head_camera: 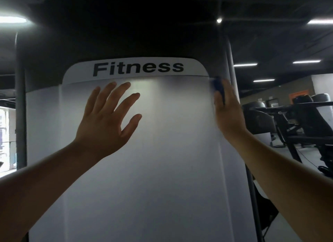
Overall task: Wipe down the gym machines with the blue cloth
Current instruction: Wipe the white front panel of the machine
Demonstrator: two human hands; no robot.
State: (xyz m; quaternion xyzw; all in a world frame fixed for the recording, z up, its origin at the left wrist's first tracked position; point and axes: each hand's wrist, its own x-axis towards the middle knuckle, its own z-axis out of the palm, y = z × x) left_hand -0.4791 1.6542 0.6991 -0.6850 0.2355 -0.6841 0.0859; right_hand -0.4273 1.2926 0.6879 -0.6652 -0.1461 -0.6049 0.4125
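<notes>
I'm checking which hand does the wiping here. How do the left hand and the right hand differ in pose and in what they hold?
The left hand is open and empty, fingers spread over the front of the white panel; the right hand presses the blue cloth against the panel's right edge. The left shows its back; the right is seen edge-on. Both are bare and raised just below the Fitness label.

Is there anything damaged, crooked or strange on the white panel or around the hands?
Nothing stands out. The white plastic machine panel looks intact, and its "Fitness" label strip sits straight. The right hand presses the small blue cloth at the panel's right edge; the left hand is open.
</notes>
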